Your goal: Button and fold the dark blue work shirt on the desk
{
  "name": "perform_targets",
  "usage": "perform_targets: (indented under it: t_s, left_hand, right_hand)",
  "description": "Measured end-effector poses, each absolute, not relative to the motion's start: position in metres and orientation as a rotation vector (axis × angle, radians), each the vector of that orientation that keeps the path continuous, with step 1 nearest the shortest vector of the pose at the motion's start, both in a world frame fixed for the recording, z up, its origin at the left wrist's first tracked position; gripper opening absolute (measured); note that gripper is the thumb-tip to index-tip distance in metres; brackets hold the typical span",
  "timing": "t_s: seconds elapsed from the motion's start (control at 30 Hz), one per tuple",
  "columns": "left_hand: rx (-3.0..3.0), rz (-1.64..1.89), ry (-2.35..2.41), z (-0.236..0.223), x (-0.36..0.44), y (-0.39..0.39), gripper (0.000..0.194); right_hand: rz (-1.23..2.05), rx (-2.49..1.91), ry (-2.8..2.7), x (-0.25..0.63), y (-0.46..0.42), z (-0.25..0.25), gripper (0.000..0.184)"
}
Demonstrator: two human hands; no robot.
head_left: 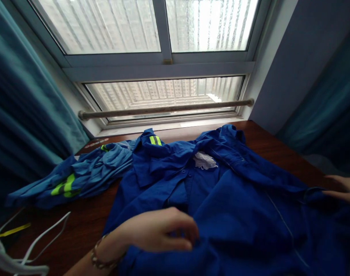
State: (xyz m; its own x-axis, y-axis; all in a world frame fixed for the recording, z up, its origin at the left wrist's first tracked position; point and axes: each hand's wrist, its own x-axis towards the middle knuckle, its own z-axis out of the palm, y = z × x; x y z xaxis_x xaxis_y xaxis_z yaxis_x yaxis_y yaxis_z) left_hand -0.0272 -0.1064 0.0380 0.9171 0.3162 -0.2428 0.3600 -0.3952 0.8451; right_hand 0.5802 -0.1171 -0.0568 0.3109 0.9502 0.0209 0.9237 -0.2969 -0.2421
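Head view: I look down at a dark blue work jacket [232, 207] spread, rumpled, over a reddish-brown wooden surface [89, 218] below a window [163, 67].
Left hand: my left hand [166, 230] is low over the jacket's front, near the middle of the view, fingers loosely curled, with a gap between them and the thumb; I cannot tell whether the tips have hold of any cloth.
Bracelet: a braided bracelet [98, 257] circles my left wrist.
Right hand: my right hand [345, 188] is partly cut off at the right edge, two digits parted, the lower one at the jacket's edge; I see no cloth gripped between them.
Jacket: round buttons show at its front, a pale line of piping runs down the part nearer my right hand, and a yellow-green reflective strip [155, 140] marks its far left part.
White cloth: a crumpled white cloth [205, 161] lies on the jacket, near its far edge.
Lighter blue garment: a bunched garment [106, 165] with yellow-green bands lies left of the jacket, against it.
White cable: loops of white cable [34, 245] rise at lower left, beside a thin yellow strip [14, 230].
Rail: a metal rail [163, 111] crosses the lower pane.
Curtains: a blue-green curtain [28, 96] hangs at left, another [327, 103] at right.
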Motion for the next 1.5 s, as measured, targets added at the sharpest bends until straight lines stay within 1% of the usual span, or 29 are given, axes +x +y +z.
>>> perform_targets:
  t_s: [0.07,0.1,0.17,0.2,0.27,0.33,0.43,0.53,0.6,0.7,0.83,0.9,0.93,0.97,1.0,1.07,1.1,1.13,1.17,1.2,1.23,1.33,1.37,1.4,1.43,1.47,1.5]
  left_hand:
    - [2.159,0.2,0.832,0.032,-0.024,-0.081,0.027]
    - [2.234,0.326,0.971,0.022,-0.022,-0.066,0.032]
    - [2.367,0.478,1.151,-0.006,-0.019,-0.033,0.045]
    - [2.42,0.483,1.208,-0.022,-0.018,-0.017,0.053]
    - [2.476,0.349,1.35,-0.054,-0.016,0.011,0.063]
    - [2.5,0.209,1.446,-0.079,-0.015,0.032,0.066]
    - [2.521,0.235,1.554,-0.1,-0.016,0.059,0.063]
    - [2.525,0.423,1.673,-0.106,-0.024,0.081,0.057]
    - [2.527,0.598,1.724,-0.107,-0.032,0.092,0.053]
    - [2.492,0.837,1.791,-0.105,-0.043,0.1,0.048]
    - [2.474,0.99,1.856,-0.1,-0.05,0.096,0.043]
    - [2.521,1.001,1.841,-0.095,-0.049,0.092,0.04]
    - [2.549,0.988,1.839,-0.093,-0.048,0.09,0.04]
    - [2.57,0.962,1.856,-0.091,-0.047,0.088,0.042]
    - [2.58,0.929,1.899,-0.09,-0.046,0.087,0.046]
    - [2.556,0.871,2.052,-0.088,-0.044,0.085,0.055]
    - [2.528,0.853,2.141,-0.088,-0.043,0.084,0.059]
    - [2.497,0.844,2.221,-0.087,-0.043,0.083,0.061]
    - [2.464,0.843,2.289,-0.087,-0.043,0.083,0.062]
    - [2.432,0.845,2.345,-0.085,-0.044,0.082,0.063]
    - [2.398,0.849,2.394,-0.083,-0.045,0.081,0.064]
    - [2.274,0.894,2.516,-0.07,-0.054,0.079,0.063]
    - [2.209,0.922,2.555,-0.064,-0.061,0.08,0.063]
    - [2.122,0.951,2.584,-0.058,-0.069,0.081,0.062]
    - [2.001,0.967,2.584,-0.051,-0.078,0.083,0.059]
    - [1.865,0.96,2.552,-0.044,-0.089,0.085,0.053]
    - [1.735,0.935,2.488,-0.037,-0.099,0.088,0.046]
  right_hand:
    - [0.361,-2.15,-2.001,0.527,-0.109,-0.052,0.066]
    - [0.481,-2.038,-2.144,0.499,-0.103,-0.048,0.067]
    - [0.597,-1.931,-2.27,0.445,-0.089,-0.046,0.076]
    - [0.624,-1.884,-2.328,0.422,-0.08,-0.048,0.079]
    - [0.516,-1.828,-2.367,0.386,-0.061,-0.058,0.079]
    - [0.362,-1.859,-2.367,0.363,-0.039,-0.073,0.071]
    - [0.174,-1.933,-2.372,0.349,0.002,-0.089,0.055]
    - [0.184,-2.026,-2.223,0.355,0.048,-0.09,0.045]
    - [0.217,-2.148,-1.994,0.365,0.078,-0.084,0.04]
    - [0.175,-2.25,-1.737,0.378,0.115,-0.073,0.039]
    - [0.055,-2.182,-1.622,0.358,0.131,-0.053,0.036]
    - [-0.033,-2.012,-1.64,0.331,0.118,-0.039,0.036]
    - [-0.063,-1.855,-1.698,0.315,0.105,-0.032,0.034]
    - [-0.025,-1.671,-1.828,0.299,0.09,-0.025,0.032]
    - [0.119,-1.506,-2.063,0.285,0.074,-0.019,0.03]
    - [0.602,-1.266,-2.614,0.264,0.043,-0.009,0.024]
    - [0.929,-1.211,-2.834,0.258,0.031,-0.006,0.023]
    - [1.228,-1.163,-2.961,0.254,0.024,-0.004,0.026]
    - [1.427,-1.151,-2.986,0.252,0.023,-0.003,0.029]
    - [1.473,-1.183,-2.932,0.25,0.026,-0.003,0.032]
    - [1.354,-1.255,-2.819,0.249,0.033,-0.005,0.033]
    - [0.615,-1.565,-2.32,0.242,0.068,-0.017,0.043]
    - [0.461,-1.666,-2.185,0.238,0.08,-0.024,0.049]
    - [0.418,-1.75,-2.092,0.233,0.092,-0.032,0.055]
    - [0.47,-1.809,-2.036,0.228,0.102,-0.04,0.058]
    - [0.584,-1.842,-2.003,0.223,0.112,-0.047,0.055]
    - [0.721,-1.844,-1.984,0.218,0.121,-0.052,0.048]
